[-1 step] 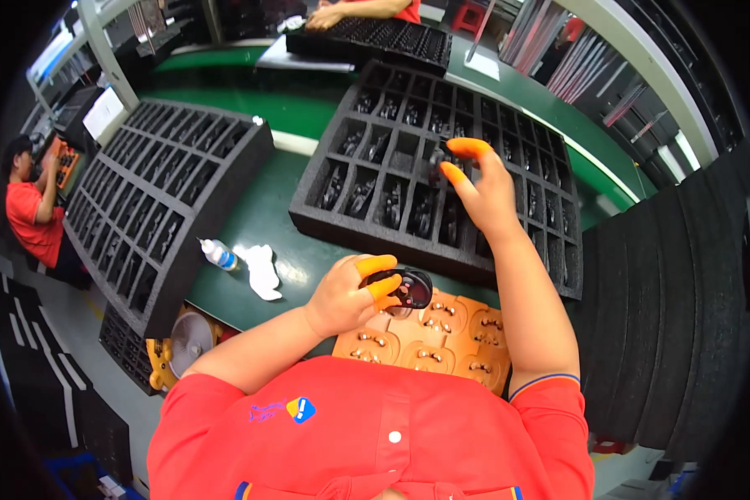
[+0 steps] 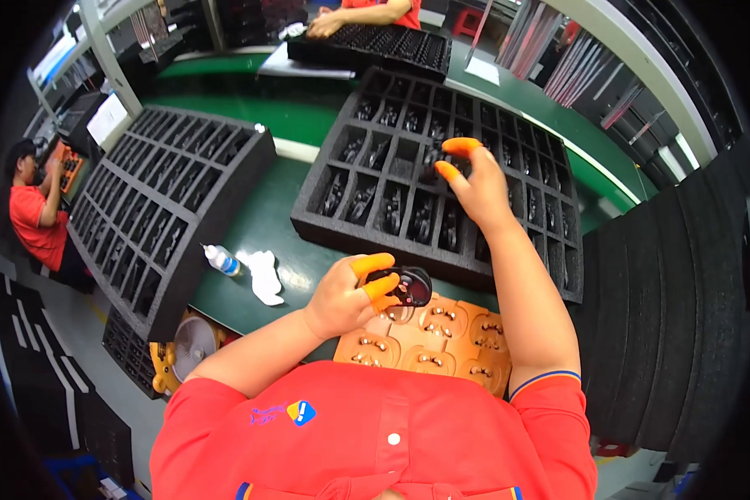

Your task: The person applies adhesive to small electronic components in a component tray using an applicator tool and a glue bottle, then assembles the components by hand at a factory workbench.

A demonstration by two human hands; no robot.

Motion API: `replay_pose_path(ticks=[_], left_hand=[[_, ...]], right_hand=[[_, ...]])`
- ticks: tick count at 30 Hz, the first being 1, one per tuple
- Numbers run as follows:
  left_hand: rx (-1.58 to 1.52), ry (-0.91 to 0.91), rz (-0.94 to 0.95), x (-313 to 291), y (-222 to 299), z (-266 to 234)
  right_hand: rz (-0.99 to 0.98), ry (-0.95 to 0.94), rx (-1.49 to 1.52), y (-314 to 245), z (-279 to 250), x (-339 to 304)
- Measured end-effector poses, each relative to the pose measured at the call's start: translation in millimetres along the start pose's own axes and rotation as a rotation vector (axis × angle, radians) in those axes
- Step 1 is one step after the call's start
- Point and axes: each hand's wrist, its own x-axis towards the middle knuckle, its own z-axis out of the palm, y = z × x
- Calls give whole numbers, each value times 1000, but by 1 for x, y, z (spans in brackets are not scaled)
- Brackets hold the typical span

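A: What are the hands doing?
B: The left hand [image 2: 337, 300], wearing orange finger covers [image 2: 373, 265], grasps a black part [image 2: 417, 287] with a dark red, glossy face. Its fingertips press on the part's left side, holding it above the edge of an orange tray [image 2: 452, 343].
A: And the right hand?
B: The right hand [image 2: 485, 193] reaches forward over a black foam tray [image 2: 375, 240]. Its thumb and forefinger, also covered in orange, are at another part [image 2: 433, 157], dark and half hidden. I cannot tell whether they have gripped it.
A: What fills the foam tray?
B: Rows of slots, many with dark parts inside. One slot just left of that reach looks bare.
A: What lies nearby?
B: On the green table [image 2: 304, 260], to the left, a small bottle [image 2: 223, 260] leans over beside a white cloth [image 2: 266, 279]. Further left, a second foam tray [image 2: 232, 204] stands tilted, its slots holding dark parts too.
A: Anyone else?
B: Across the table, a co-worker's hands [image 2: 327, 22] rest at a black tray [image 2: 371, 48].
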Motion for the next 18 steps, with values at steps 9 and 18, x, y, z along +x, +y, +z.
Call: replay_pose_path(ticks=[9,18], left_hand=[[327,114,-276,123,-73,-7],[422,-96,-288,150,-104,57]], right_hand=[[-63,-60,-268,32,35,-11],[-85,114,-128,36,30,-9]])
